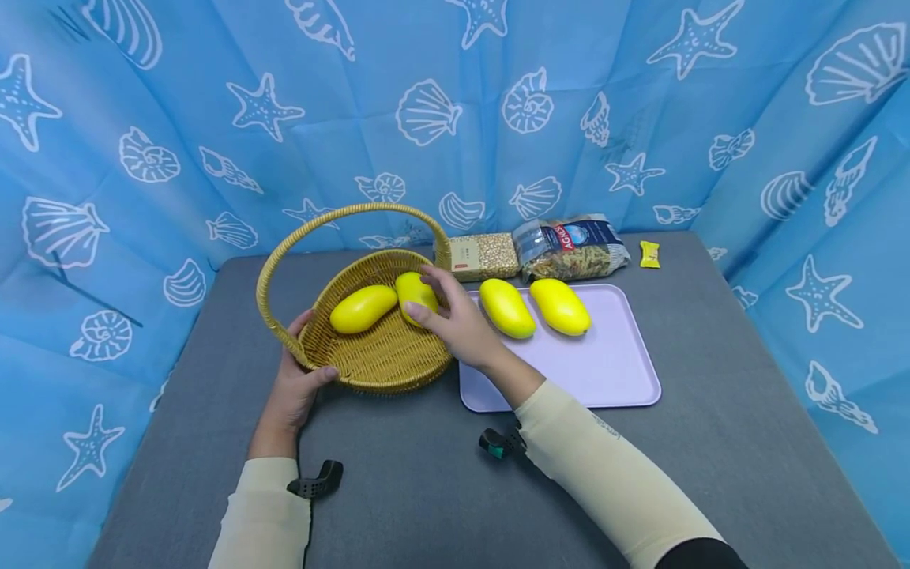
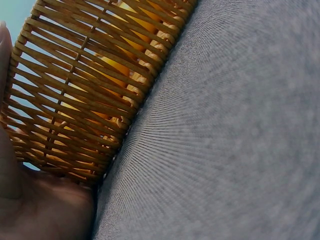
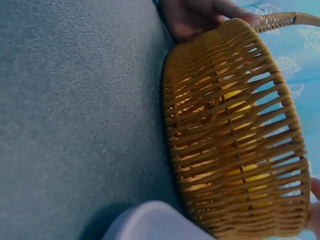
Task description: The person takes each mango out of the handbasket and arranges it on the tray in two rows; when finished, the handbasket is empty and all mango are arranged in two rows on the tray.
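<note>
On the left of the table stands a wicker basket (image 1: pixel 384 359) with a tall hoop handle. My left hand (image 1: pixel 293 395) grips its near left rim, thumb over the edge and fingers outside; the left wrist view shows the palm against the woven wall. One yellow mango (image 1: pixel 363 309) lies in the basket. Beside it, at the basket's right side, my right hand (image 1: pixel 462 320) holds a second mango (image 1: pixel 415 296) between thumb and fingers, partly hiding it. Two more mangoes, a left one (image 1: pixel 507 308) and a right one (image 1: pixel 560 307), lie on a pale purple tray (image 1: pixel 604 379).
Behind the tray lie a pack of beans or grains (image 1: pixel 486 256) and a bag of pasta (image 1: pixel 572 246). A small yellow wrapped packet (image 1: pixel 650 254) is at the back right. A blue curtain with shell prints hangs around the grey table (image 1: pixel 398 490).
</note>
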Motion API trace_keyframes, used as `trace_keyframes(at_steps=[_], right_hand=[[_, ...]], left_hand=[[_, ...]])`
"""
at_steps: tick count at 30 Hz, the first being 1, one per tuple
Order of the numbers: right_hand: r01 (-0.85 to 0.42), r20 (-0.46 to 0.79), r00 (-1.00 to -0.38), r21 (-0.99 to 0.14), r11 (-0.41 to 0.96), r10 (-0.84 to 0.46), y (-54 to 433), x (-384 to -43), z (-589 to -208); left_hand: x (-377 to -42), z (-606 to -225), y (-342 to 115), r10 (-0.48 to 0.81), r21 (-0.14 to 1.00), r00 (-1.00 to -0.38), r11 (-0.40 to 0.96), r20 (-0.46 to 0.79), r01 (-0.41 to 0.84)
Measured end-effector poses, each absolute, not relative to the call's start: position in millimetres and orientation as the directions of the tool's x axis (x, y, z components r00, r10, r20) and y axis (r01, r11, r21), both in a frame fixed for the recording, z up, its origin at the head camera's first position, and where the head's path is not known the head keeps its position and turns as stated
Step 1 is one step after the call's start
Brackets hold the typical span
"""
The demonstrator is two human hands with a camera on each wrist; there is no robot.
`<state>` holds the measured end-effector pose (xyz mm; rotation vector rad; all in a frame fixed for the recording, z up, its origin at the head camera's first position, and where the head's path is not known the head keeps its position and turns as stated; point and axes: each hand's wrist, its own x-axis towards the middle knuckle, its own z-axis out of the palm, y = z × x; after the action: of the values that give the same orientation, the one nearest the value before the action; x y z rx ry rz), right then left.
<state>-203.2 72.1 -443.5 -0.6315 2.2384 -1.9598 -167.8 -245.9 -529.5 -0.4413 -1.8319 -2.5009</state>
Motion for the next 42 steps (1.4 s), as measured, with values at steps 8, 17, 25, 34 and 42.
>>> trace_keyframes(at_steps=[8, 17, 25, 34, 42], right_hand=[[-0.201, 0.074, -0.945, -0.899, 0.388, -0.319, 51, -212, -441], [-0.211, -0.009, -0.946, -0.743, 0.635, -0.325, 30, -218, -441], [-0.182, -0.092, -0.953, -0.587, 0.789, -0.289, 14, -218, -447], [-0.210, -0.156, -0.920, -0.579, 0.788, -0.360, 11, -219, -449], [-0.319, -0.145, -0.874, -0.549, 0.772, -0.464, 12, -221, -452]], left_hand=[[-169, -529, -246, 0.151, 0.935, -0.962, -0.309, 0.227, 0.172], [-169, -528, -247, 0.136, 0.947, -0.968, -0.270, 0.213, 0.171], [-167, -527, -246, 0.139, 0.954, -0.971, -0.257, 0.192, 0.152], [-167, -526, -245, 0.151, 0.953, -0.969, -0.261, 0.197, 0.153], [-167, -526, -245, 0.141, 0.953, -0.973, -0.267, 0.184, 0.141]])
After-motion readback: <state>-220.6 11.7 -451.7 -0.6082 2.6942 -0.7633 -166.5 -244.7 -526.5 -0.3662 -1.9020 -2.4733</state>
